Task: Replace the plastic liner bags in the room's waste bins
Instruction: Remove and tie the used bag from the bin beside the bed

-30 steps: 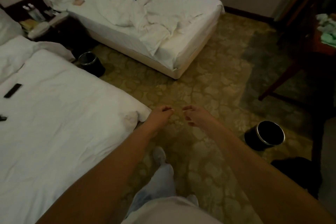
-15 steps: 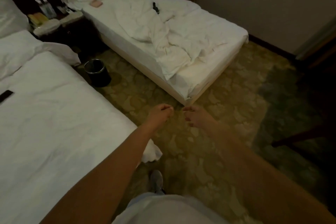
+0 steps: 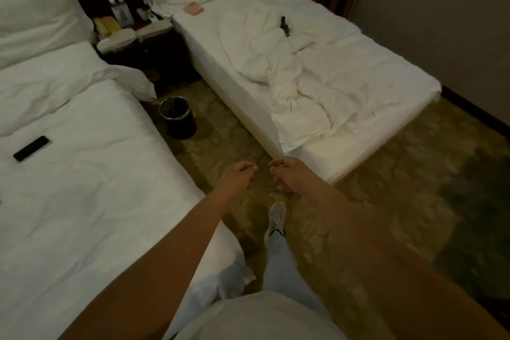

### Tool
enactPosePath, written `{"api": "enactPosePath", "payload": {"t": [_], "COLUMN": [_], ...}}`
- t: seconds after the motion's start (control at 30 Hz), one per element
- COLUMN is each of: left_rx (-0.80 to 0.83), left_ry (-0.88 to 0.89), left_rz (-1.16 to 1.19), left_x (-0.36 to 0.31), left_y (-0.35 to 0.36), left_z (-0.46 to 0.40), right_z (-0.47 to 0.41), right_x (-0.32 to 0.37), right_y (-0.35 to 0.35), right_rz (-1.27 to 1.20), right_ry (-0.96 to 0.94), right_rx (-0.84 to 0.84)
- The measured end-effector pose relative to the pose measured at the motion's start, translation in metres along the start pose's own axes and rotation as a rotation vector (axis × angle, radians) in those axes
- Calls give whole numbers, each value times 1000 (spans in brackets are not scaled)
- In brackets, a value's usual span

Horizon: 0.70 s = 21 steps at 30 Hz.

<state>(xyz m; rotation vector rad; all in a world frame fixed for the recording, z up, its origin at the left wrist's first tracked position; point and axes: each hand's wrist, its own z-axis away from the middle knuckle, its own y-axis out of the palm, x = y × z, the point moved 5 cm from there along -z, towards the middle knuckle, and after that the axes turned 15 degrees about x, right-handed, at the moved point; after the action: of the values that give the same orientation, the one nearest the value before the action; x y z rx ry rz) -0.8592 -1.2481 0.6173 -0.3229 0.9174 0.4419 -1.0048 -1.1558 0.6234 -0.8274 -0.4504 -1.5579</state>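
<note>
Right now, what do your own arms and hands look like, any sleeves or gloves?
Both arms are bare from wrist to where they leave the frame: no sleeves in view. The left hand and right hand wear no gloves, and I see no watch, ring or band in this dim light.

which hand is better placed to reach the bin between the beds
Left, probably. The bin stands ahead and to the left, beside the near bed. The left hand is on that side; the right hand would have to cross over.
</note>
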Motion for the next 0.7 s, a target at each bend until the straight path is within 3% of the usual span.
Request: {"api": "enactPosePath", "payload": {"t": [0.43,0.7], "left_rx": [-270,-325], "left_ry": [-5,-14], "left_rz": [164,188], "left_x": [-138,-180], "left_y": [-115,-160], "left_z": [-183,-255], "right_z": [-216,-297], "right_x": [180,240], "right_y": [-112,-143], "right_rz": [105,119], "right_ry": [-134,-128], "right_rx": [241,353]}}
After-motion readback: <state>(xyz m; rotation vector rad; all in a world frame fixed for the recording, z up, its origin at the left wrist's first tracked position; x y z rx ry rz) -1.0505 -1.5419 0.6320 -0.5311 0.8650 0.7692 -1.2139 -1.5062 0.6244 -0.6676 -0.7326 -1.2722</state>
